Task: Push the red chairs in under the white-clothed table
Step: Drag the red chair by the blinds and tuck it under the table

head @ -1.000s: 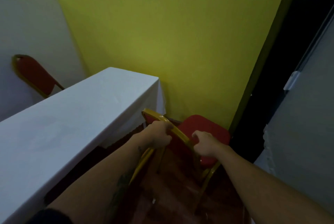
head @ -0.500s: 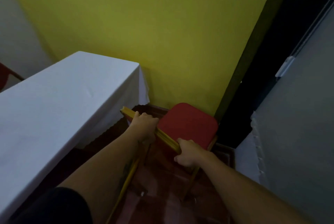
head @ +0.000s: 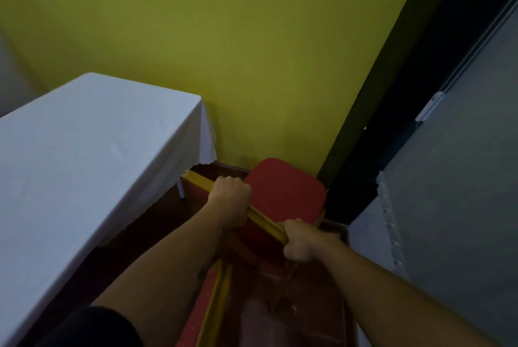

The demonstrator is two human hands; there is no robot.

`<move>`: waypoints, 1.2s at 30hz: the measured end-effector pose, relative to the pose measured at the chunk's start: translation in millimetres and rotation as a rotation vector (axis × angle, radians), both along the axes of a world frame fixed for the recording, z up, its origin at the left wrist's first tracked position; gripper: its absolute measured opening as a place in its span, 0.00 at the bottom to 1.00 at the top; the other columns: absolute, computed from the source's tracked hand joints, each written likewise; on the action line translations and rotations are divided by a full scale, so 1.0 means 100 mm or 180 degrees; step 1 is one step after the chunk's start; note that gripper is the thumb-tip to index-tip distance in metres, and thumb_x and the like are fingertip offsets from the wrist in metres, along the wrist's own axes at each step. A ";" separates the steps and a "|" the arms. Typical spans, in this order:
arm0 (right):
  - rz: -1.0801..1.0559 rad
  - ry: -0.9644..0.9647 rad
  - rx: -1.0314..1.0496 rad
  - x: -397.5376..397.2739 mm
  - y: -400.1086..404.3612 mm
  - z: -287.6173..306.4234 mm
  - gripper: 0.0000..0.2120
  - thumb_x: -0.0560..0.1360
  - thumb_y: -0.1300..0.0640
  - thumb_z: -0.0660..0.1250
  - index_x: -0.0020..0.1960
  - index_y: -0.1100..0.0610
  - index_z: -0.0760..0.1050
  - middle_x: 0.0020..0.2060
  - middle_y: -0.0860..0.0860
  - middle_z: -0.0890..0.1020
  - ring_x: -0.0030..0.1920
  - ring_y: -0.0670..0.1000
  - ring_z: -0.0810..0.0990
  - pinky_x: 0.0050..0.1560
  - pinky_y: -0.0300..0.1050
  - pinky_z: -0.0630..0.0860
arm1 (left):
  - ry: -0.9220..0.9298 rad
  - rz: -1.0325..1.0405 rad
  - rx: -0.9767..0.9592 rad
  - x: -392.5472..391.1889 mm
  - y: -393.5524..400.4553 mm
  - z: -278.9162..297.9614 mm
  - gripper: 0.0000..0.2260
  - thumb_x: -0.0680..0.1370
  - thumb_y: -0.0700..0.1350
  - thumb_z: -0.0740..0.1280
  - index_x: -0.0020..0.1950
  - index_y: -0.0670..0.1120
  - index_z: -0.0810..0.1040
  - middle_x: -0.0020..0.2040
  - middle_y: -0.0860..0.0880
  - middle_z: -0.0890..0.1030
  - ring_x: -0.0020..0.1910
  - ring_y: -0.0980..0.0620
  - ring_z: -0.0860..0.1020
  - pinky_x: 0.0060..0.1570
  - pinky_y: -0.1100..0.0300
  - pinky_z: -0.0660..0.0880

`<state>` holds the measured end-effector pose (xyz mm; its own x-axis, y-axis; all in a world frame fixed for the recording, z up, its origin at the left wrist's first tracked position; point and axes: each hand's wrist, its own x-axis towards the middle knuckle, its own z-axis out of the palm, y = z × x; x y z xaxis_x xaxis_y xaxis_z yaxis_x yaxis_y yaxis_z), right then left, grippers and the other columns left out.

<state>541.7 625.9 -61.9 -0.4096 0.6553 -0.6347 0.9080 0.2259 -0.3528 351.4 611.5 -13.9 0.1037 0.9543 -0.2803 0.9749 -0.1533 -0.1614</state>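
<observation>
A red chair point(head: 286, 192) with a yellow metal frame stands in the corner, its seat pointing at the yellow wall. My left hand point(head: 231, 201) and my right hand point(head: 298, 240) both grip the yellow top rail of its backrest, a short way apart. The white-clothed table point(head: 84, 156) lies to the left of the chair, and its near corner hangs beside the backrest's left end. The chair's legs are hidden below my arms.
A yellow wall point(head: 224, 38) closes the space straight ahead. A dark door frame point(head: 392, 94) and a grey panel point(head: 462, 178) stand on the right. Another red and yellow chair part point(head: 213, 304) shows low between my arms, above the reddish floor point(head: 308, 304).
The view has swung right and down, so the second chair at the far left has left the frame. Both hands keep hold of the backrest, and the seat now sits closer to the wall.
</observation>
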 end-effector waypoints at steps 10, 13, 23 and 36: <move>0.0221 -0.0163 0.0116 -0.14 -0.15 0.06 0.22 0.72 0.57 0.68 0.66 0.50 0.77 0.59 0.55 0.79 0.56 0.58 0.79 0.55 0.52 0.80 | -0.0013 0.0144 -0.0036 -0.07 -0.24 0.00 0.06 0.76 0.45 0.68 0.45 0.46 0.71 0.39 0.49 0.73 0.43 0.48 0.76 0.51 0.51 0.74; 0.0330 -0.0191 0.0152 -0.15 -0.15 0.06 0.24 0.73 0.58 0.67 0.69 0.49 0.75 0.59 0.56 0.78 0.57 0.59 0.79 0.54 0.52 0.79 | -0.0023 0.0282 -0.0067 -0.05 -0.31 0.01 0.07 0.76 0.45 0.69 0.47 0.46 0.72 0.42 0.48 0.74 0.43 0.48 0.75 0.48 0.52 0.73; 0.0503 0.0025 0.0320 0.06 0.09 0.05 0.22 0.72 0.65 0.65 0.61 0.45 0.80 0.52 0.52 0.82 0.49 0.53 0.82 0.49 0.53 0.82 | -0.0518 0.0744 -0.0027 0.07 -0.49 0.04 0.06 0.75 0.45 0.68 0.49 0.47 0.74 0.44 0.48 0.74 0.46 0.46 0.77 0.48 0.50 0.73; 0.0825 0.0089 0.0734 0.60 1.31 0.05 0.11 0.74 0.62 0.68 0.47 0.46 0.81 0.44 0.51 0.83 0.44 0.52 0.82 0.46 0.52 0.79 | -0.1114 0.1914 -0.0070 -0.06 -0.19 -0.17 0.25 0.72 0.49 0.69 0.69 0.53 0.69 0.63 0.44 0.75 0.64 0.38 0.73 0.64 0.39 0.69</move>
